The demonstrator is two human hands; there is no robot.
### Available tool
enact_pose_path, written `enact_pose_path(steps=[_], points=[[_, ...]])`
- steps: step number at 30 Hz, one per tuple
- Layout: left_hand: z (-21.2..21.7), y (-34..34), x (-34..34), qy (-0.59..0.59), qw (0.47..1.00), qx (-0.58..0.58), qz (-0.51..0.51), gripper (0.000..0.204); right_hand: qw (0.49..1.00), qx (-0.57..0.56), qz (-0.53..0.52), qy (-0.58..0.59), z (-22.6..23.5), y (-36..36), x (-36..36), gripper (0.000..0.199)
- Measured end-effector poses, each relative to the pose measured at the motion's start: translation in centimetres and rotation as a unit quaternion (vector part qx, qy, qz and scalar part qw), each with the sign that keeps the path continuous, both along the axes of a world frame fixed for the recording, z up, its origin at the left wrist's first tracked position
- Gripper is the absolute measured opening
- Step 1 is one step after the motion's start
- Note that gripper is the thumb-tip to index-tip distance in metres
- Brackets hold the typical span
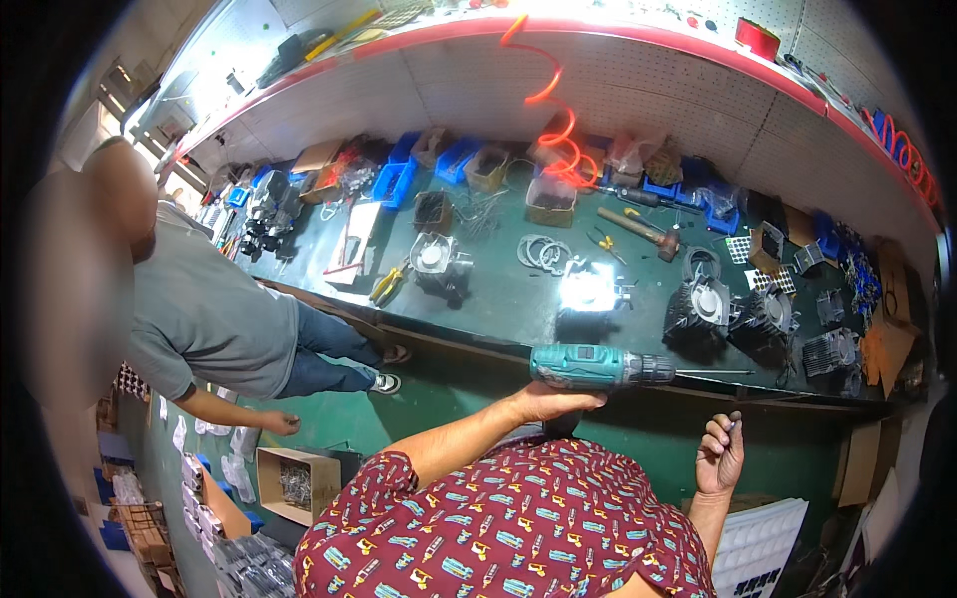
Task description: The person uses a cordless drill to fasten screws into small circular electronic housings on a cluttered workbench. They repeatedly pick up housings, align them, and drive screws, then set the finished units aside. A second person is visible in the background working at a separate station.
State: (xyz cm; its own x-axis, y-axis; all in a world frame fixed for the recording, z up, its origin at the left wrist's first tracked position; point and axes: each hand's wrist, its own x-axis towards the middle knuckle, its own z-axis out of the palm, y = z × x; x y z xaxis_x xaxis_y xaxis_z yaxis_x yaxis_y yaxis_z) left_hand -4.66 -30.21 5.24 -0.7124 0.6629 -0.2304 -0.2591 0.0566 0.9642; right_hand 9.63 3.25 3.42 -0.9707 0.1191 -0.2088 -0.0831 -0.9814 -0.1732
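My left hand (pixel 560 401) is wrapped round the grip of a teal cordless drill (pixel 588 367), held level in front of the bench edge. Its long thin bit (pixel 713 372) points right. My right hand (pixel 720 455) is raised right of the drill, below the bit, with fingers curled together; anything in them is too small to make out. Beyond the drill, a finned metal housing (pixel 588 289) stands on the bench under strong glare. Two more dark finned housings with pale round faces, one nearer (pixel 703 302) and one farther right (pixel 768 311), stand near the bit.
The green bench (pixel 488 309) also carries a hammer (pixel 648 234), pliers (pixel 606 241), ring gaskets (pixel 543 254), yellow-handled tools (pixel 387 287) and blue bins (pixel 395 184). An orange coiled hose (pixel 558 125) hangs above. A person (pixel 219 299) stands at left, near an open carton (pixel 299 483).
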Motion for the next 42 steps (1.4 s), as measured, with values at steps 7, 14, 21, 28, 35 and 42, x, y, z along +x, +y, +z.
enact_pose_path(steps=[7, 14, 21, 28, 35, 42], points=[[-0.6, -1.4, -2.2, -0.058, 0.998, -0.020, -0.028, 0.034, 0.998, -0.014, -0.043, -0.052, 0.5, -2.9, 0.6, 0.016], [-3.1, -0.6, -2.9, -0.105, 0.994, -0.017, -0.033, 0.040, 0.994, -0.009, -0.083, -0.073, 1.4, -4.3, 3.3, 0.013], [-2.9, 0.9, -4.2, -0.141, 0.985, -0.045, -0.086, 0.041, 0.988, -0.035, -0.138, -0.057, 1.7, -5.0, 4.8, 0.013], [-2.7, 5.0, -3.5, -0.098, 0.988, -0.084, -0.089, 0.033, 0.984, -0.045, -0.173, -0.010, 3.6, 1.2, 5.0, 0.022], [-3.1, 14.0, -1.0, -0.116, 0.992, 0.021, -0.034, 0.027, 0.859, 0.358, -0.044, -0.365, -5.9, 13.6, 9.6, 0.029], [-2.0, 25.8, 3.4, -0.086, 0.990, 0.032, -0.104, 0.028, 0.540, 0.642, 0.190, -0.510, -22.0, 18.1, 28.9, 0.021]])
